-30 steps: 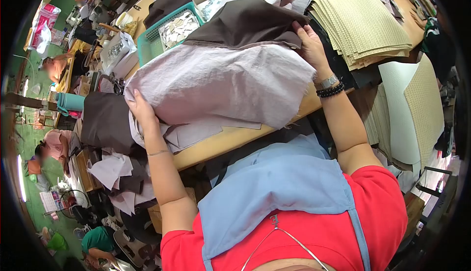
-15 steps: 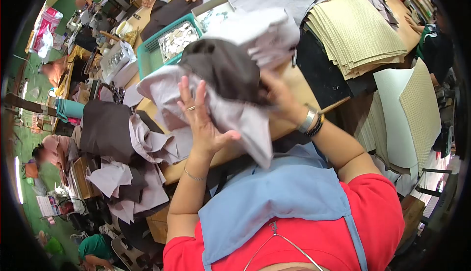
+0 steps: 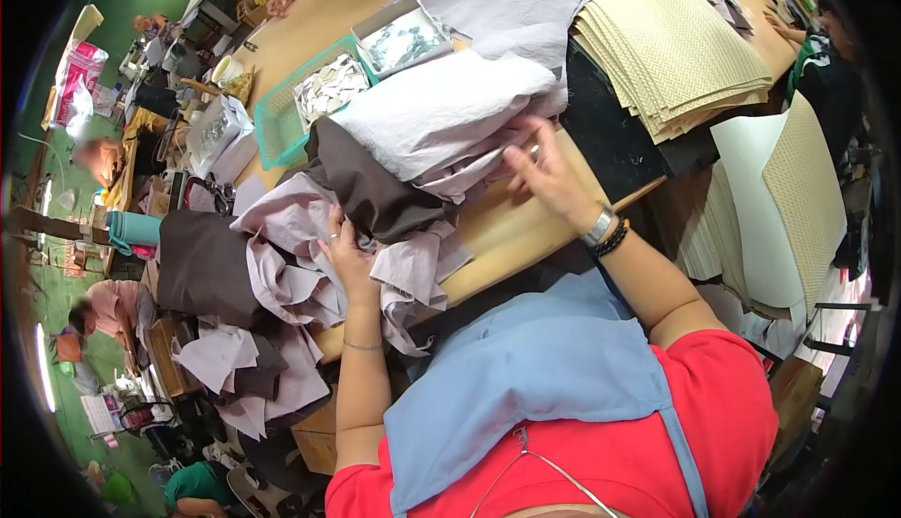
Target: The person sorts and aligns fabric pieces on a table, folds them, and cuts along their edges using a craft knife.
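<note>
Crumpled on the wooden table [image 3: 507, 236], a dark brown and pale lilac cloth piece [image 3: 375, 190] lies under and beside my left hand [image 3: 349, 257]. That hand rests on it with the fingers apart. My right hand [image 3: 549, 175] is raised over the table, fingers spread and nothing held, at the right end of a bundled pale cloth [image 3: 450, 105]. Dark brown cloth [image 3: 208, 265] and lilac scraps [image 3: 282, 283] are heaped to the left of my left hand.
Behind the cloths are a teal basket [image 3: 272, 129] of small pale pieces and a white box [image 3: 404, 39]. Embossed yellowish sheets [image 3: 676, 58] are stacked at the right. Co-workers' hands show at the table's far side and far right. More people sit at the left.
The two-coloured cloth, earlier stretched between both hands, has been bunched and set down to the left. My right hand has let it go. The dark cloth at the far side has gone from the table.
</note>
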The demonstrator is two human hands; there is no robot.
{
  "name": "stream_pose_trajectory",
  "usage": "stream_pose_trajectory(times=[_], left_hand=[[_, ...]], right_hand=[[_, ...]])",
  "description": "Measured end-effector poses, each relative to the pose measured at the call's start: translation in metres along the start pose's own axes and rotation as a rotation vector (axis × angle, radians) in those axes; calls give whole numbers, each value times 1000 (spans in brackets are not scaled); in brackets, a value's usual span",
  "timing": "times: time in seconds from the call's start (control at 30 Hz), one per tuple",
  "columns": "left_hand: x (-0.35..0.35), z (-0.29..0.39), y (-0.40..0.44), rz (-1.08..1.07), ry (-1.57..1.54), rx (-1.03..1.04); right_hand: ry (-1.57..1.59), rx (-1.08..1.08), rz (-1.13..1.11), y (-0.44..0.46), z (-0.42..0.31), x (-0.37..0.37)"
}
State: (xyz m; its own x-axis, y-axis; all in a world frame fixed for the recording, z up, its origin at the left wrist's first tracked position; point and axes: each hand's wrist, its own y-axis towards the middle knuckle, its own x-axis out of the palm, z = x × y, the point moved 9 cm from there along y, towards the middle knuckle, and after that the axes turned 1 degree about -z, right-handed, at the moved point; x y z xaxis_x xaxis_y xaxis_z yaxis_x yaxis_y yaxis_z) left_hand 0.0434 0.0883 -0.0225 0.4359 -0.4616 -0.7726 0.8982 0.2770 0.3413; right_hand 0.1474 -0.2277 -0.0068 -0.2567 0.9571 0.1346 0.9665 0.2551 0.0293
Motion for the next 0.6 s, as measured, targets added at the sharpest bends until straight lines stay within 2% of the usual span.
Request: stream_pose_trajectory(times=[0.1, 0.2, 0.3, 0.33, 0.37, 0.4, 0.47, 0.57, 0.6], left_hand=[[-1, 1, 1, 13, -7, 4], [0, -1, 1, 25, -6, 42], [1, -3, 0, 39, -1, 85], [1, -5, -1, 52, 3, 100], [2, -6, -3, 64, 6, 114], [-4, 5, -5, 111, -14, 178], [-18, 31, -11, 200, -55, 307], [-16, 35, -21, 204, -48, 427], [-15, 33, -23, 209, -93, 444]], right_hand=[[-596, -322, 162, 24, -37, -39], [-725, -328, 108, 50, -57, -43], [-595, -555, 24, 75, -63, -30], [-481, -584, 88, 68, -80, -18], [-597, -759, 94, 55, -103, 2], [-678, -832, 55, 44, -122, 25], [-547, -906, -41, 30, -130, 65], [-573, -953, -308, 12, -104, 133], [-607, -842, -469, 5, -94, 153]])
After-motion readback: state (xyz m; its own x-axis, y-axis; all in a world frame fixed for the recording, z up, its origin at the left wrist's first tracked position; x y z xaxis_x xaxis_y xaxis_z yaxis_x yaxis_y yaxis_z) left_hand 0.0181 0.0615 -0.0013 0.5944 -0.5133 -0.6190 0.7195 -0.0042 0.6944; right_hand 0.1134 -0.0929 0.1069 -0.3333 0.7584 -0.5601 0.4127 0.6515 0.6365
